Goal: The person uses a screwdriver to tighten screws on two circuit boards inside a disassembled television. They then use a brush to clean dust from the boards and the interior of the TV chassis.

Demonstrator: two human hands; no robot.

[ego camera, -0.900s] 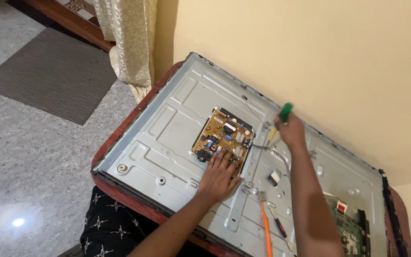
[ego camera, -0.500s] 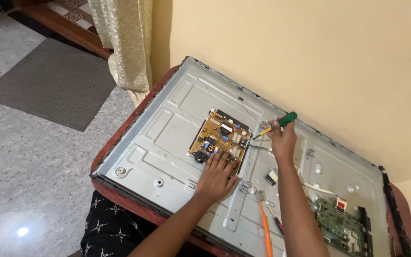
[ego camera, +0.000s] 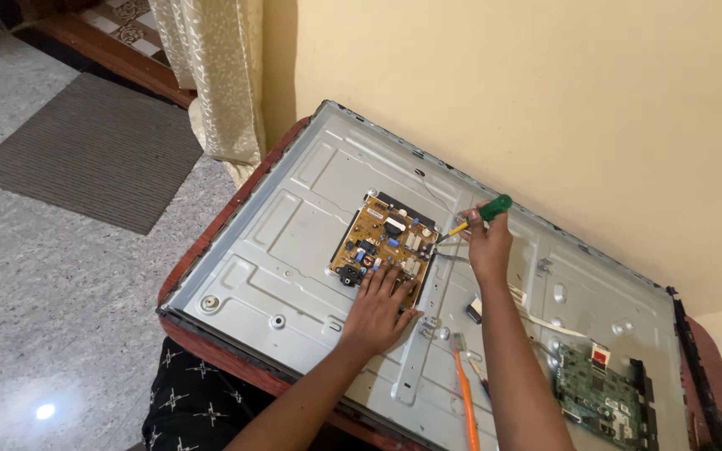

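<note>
One grey metal television back panel (ego camera: 294,250) flat on a red-edged tabletop (ego camera: 211,242). Two circuit boards: brown (ego camera: 382,246) centre, green (ego camera: 599,392) right. Left hand (ego camera: 378,309) open, flat on brown board. Right hand (ego camera: 488,246) gripping one green-handled screwdriver (ego camera: 482,215) at the brown board's corner.

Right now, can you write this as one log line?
left hand: flat on yellow circuit board | right hand: holds green-handled screwdriver, tip at board's corner | orange tool: lying on metal panel
</note>
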